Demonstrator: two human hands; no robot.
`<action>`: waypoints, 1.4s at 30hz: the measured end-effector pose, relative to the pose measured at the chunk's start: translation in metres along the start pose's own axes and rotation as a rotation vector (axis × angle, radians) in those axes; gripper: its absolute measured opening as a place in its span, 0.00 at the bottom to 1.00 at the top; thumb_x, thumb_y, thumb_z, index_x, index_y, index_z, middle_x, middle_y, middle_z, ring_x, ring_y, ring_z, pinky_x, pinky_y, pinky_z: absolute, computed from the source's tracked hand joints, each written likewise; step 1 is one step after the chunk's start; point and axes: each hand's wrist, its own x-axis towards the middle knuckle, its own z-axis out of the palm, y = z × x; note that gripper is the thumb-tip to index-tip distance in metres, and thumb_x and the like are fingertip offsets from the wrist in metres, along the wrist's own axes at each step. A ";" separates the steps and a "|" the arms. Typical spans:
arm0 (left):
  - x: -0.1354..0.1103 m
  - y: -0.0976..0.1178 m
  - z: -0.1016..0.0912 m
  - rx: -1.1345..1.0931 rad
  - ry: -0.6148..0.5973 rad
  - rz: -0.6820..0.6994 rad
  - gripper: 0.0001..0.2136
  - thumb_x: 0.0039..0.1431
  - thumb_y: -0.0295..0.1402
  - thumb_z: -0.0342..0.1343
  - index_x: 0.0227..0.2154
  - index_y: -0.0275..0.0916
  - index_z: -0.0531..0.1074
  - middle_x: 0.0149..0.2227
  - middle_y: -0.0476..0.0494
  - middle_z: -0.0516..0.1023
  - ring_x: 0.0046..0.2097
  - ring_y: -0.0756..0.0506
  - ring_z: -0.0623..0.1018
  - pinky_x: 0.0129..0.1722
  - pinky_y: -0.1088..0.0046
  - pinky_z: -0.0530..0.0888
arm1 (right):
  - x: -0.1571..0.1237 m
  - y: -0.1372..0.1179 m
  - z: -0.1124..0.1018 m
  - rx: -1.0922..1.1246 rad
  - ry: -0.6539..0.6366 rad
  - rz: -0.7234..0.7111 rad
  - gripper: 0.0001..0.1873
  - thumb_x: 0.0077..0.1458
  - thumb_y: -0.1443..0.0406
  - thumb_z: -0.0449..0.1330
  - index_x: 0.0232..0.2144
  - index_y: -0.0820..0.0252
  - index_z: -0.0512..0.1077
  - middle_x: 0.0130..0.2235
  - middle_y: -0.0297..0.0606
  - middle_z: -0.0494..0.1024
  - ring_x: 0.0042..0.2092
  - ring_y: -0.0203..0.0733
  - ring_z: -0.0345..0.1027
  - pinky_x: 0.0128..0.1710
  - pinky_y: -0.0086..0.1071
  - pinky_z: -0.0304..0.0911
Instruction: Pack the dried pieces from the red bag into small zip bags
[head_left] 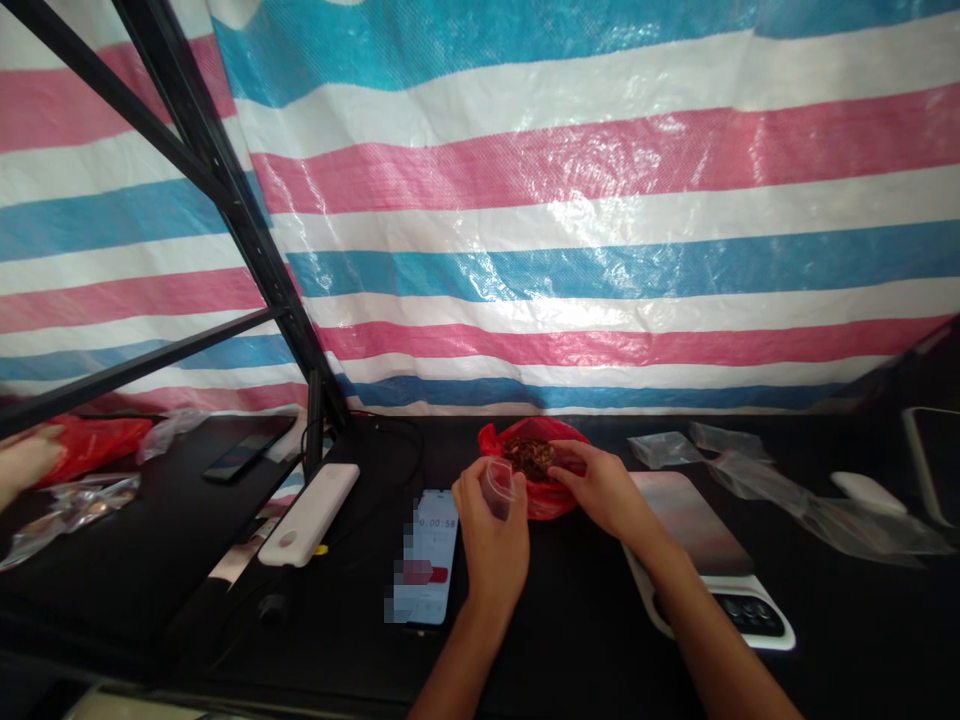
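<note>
My left hand (pixel 491 525) is closed on a small clear zip bag (pixel 499 482), its mouth held apart between thumb and fingers. Just beyond it, a red plastic bag (pixel 559 500) lies opened out on the black table, full of small reddish-brown dried pieces (pixel 527 455). At the right side of this heap, the fingertips of my right hand (pixel 604 485) are pinched together on some of the pieces. How much they hold is too small to tell. My right forearm passes over a kitchen scale (pixel 697 525) with a metal plate.
A phone (pixel 427 560) showing a timer lies left of my left hand, with a white power bank (pixel 309 515) farther left. Empty clear bags (pixel 810 500) and a white mouse (pixel 868 492) lie at right. Another person's hand (pixel 30 460) touches a red bag (pixel 94 447) beyond the black frame (pixel 281 290).
</note>
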 end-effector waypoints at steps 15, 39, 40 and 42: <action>-0.003 -0.002 -0.002 0.219 -0.197 0.036 0.20 0.63 0.38 0.58 0.56 0.42 0.71 0.53 0.36 0.80 0.53 0.34 0.79 0.54 0.55 0.72 | -0.025 -0.047 -0.037 0.115 -0.199 -0.142 0.19 0.57 0.67 0.62 0.51 0.54 0.79 0.53 0.40 0.82 0.54 0.48 0.77 0.58 0.41 0.69; -0.003 0.001 -0.002 0.164 -0.333 0.091 0.22 0.58 0.38 0.63 0.56 0.43 0.73 0.57 0.36 0.79 0.56 0.32 0.77 0.58 0.50 0.70 | -0.031 -0.051 -0.027 -0.077 -0.245 -0.405 0.23 0.58 0.78 0.52 0.50 0.54 0.76 0.55 0.43 0.74 0.55 0.43 0.71 0.58 0.40 0.66; -0.003 0.001 -0.002 0.142 -0.336 0.088 0.22 0.58 0.37 0.63 0.56 0.43 0.73 0.57 0.36 0.79 0.56 0.32 0.77 0.58 0.51 0.70 | -0.031 -0.053 -0.027 -0.077 -0.238 -0.421 0.24 0.58 0.78 0.51 0.51 0.54 0.75 0.55 0.43 0.73 0.55 0.43 0.70 0.59 0.40 0.66; -0.003 -0.001 -0.002 0.089 -0.328 0.076 0.22 0.58 0.37 0.63 0.56 0.43 0.73 0.56 0.36 0.79 0.56 0.33 0.77 0.58 0.53 0.70 | -0.031 -0.058 -0.026 -0.083 -0.220 -0.452 0.25 0.59 0.78 0.51 0.52 0.54 0.75 0.56 0.43 0.74 0.56 0.43 0.70 0.60 0.41 0.65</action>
